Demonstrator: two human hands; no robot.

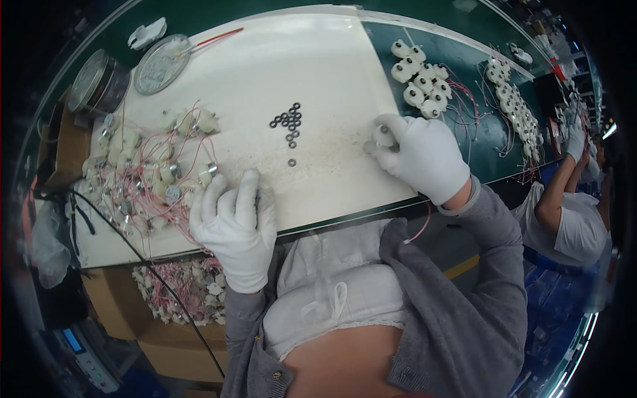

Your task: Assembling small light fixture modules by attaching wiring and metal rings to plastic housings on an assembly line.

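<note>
White gloves cover both hands. My right hand (428,156) is closed around a small white plastic motor unit (383,136), near the right edge of the white work surface (325,73). A pink wire (423,225) hangs below this hand. My left hand (235,229) rests at the near edge beside a heap of wired motors (142,169); its fingers are curled. Something dark shows between its thumb and finger, too hidden to name. Between the hands lie a cluster of small dark rings (290,123) and one separate ring (292,162).
Several white units (421,79) with dark tips stand on the green mat, with another group (514,106) farther right. A round dish (162,64), red-handled brush (219,40) and round tub (99,81) sit far left. A parts-filled carton (116,305) is below. A co-worker (564,212) works at right.
</note>
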